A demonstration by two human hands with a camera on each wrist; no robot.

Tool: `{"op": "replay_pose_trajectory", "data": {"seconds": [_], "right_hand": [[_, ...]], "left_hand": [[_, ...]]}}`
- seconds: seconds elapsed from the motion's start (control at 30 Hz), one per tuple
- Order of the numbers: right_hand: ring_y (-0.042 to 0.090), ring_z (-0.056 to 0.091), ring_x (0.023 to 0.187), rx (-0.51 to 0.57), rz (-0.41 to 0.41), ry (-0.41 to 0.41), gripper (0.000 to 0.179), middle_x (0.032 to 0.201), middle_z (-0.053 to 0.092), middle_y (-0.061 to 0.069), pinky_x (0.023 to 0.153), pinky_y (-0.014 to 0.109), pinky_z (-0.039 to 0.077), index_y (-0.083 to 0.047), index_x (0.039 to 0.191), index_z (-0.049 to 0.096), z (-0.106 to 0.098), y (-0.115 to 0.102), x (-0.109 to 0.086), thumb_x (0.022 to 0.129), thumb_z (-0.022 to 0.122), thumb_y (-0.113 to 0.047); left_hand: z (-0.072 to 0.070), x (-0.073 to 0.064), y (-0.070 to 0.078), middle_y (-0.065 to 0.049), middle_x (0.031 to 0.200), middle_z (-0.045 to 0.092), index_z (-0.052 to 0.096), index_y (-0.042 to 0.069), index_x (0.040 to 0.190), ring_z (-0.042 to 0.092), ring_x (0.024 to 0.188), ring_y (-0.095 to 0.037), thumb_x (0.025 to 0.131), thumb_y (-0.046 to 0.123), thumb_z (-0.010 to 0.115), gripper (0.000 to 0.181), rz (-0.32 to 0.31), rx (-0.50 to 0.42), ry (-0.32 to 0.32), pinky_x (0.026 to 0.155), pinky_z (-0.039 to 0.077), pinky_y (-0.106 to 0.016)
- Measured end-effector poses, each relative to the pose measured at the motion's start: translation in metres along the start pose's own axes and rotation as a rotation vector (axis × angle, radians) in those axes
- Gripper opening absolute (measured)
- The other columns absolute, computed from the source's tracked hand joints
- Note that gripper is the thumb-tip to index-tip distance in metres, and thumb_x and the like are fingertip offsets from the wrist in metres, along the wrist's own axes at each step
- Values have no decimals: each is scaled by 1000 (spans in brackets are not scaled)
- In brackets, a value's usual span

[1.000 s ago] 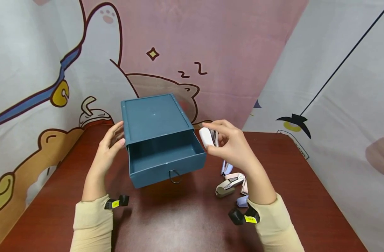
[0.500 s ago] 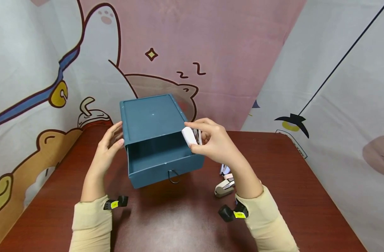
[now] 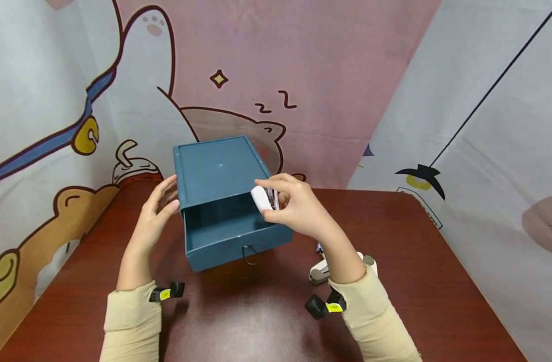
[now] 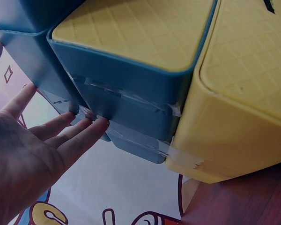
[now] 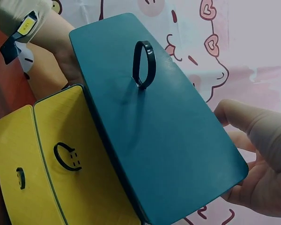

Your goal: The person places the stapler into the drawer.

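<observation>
A teal drawer box (image 3: 221, 168) has its drawer (image 3: 230, 250) pulled out toward me, a dark ring pull on the front. Above the drawer's right front corner, my right hand (image 3: 298, 206) pinches a small white stapler (image 3: 260, 198) between thumb and fingers. My left hand (image 3: 154, 213) rests its spread fingers against the box's left side; in the left wrist view its fingertips (image 4: 100, 124) lie on the taped teal wall. The right wrist view has the right hand (image 5: 267, 150) behind the teal drawer front (image 5: 164, 136), which hides the stapler.
Yellow drawers (image 5: 18, 159) with ring pulls sit under the teal one, hidden in the head view. On the brown table (image 3: 439, 281), several small staplers, including a grey-and-white stapler (image 3: 319, 275), lie partly behind my right forearm. A printed cloth (image 3: 330, 100) hangs behind.
My right hand has carried the white stapler leftward, from beside the box to over the open drawer. The left hand and the box have stayed in place.
</observation>
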State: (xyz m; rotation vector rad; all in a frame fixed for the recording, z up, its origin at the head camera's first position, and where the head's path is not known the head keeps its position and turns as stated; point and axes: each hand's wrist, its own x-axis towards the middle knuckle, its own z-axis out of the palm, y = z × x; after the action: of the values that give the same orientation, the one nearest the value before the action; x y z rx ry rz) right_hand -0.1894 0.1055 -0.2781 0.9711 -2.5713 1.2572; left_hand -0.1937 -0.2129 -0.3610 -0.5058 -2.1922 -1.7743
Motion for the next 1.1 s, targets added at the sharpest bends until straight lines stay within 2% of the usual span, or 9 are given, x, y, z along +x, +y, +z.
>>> {"op": "replay_pose_trajectory", "data": {"seconds": [0.37, 0.5, 0.73, 0.83, 0.97, 1.1], "right_hand": [[7, 50, 57, -70, -2, -45, 51, 113, 50, -10, 52, 25, 44, -21, 122, 58, 3, -2, -3, 72, 70, -16], [7, 51, 60, -93, -9, -68, 50, 112, 50, -10, 51, 25, 44, -22, 121, 59, 3, -3, -3, 72, 71, -17], [8, 51, 60, -120, -43, -83, 49, 105, 56, -9, 51, 23, 43, -16, 120, 60, 3, -4, -3, 73, 72, -18], [7, 51, 59, -139, -40, -88, 49, 111, 56, -5, 52, 23, 43, -15, 120, 59, 3, -4, -3, 73, 72, -19], [4, 51, 58, -142, -28, -69, 45, 119, 54, -2, 52, 23, 43, -14, 118, 61, 3, -3, -5, 75, 70, -20], [5, 50, 57, -92, -58, -14, 39, 115, 55, -4, 52, 24, 42, -14, 116, 62, 5, 1, -7, 78, 68, -20]], "left_hand": [[0, 0, 0, -14, 137, 34, 30, 19, 141, 35, 122, -32, 92, 11, 48, 53, 0, -7, 1, 84, 40, -19], [1, 0, 0, -13, 137, 34, 30, 20, 141, 36, 122, -31, 92, 12, 48, 53, 3, -6, 1, 84, 40, -19], [0, 0, 0, -14, 137, 34, 30, 20, 141, 36, 122, -32, 92, 12, 48, 53, 1, -4, -2, 84, 40, -19], [0, 0, -1, -14, 137, 33, 30, 20, 141, 35, 122, -33, 92, 12, 48, 53, -1, -6, -4, 84, 40, -19], [0, 0, -1, -14, 138, 33, 30, 19, 141, 35, 123, -32, 92, 11, 48, 53, 2, -10, -5, 83, 40, -18], [0, 1, -2, -15, 138, 33, 30, 18, 141, 35, 123, -32, 91, 8, 48, 54, 10, -7, -4, 83, 41, -18]]}}
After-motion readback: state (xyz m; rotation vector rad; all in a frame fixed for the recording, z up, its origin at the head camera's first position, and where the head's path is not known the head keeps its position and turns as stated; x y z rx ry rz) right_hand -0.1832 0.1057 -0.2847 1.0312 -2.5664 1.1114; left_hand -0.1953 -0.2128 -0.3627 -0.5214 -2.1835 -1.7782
